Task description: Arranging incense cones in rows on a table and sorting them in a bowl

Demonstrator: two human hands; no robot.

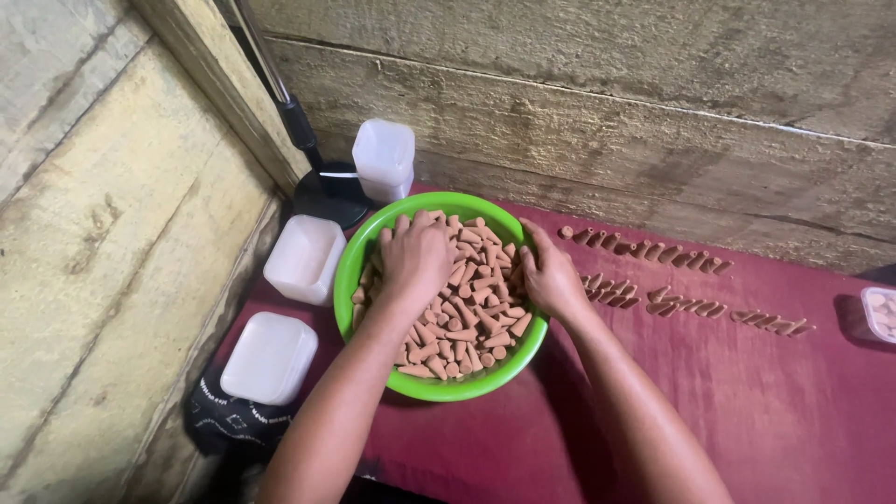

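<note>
A green bowl (439,207) full of small brown cones (467,327) stands on a dark red cloth (747,411). My left hand (415,257) is pressed down into the cones at the bowl's far left, fingers curled among them. My right hand (549,275) rests at the bowl's right rim, fingers dipped into the cones. Whether either hand actually holds cones is hidden by the fingers.
Two rows of cones (653,250) lie on the cloth to the right of the bowl. Three white lidded plastic tubs (303,259) stand left of the bowl, near a black stand base (331,191). A small container (879,313) sits at the right edge. Rough wooden walls close in behind and left.
</note>
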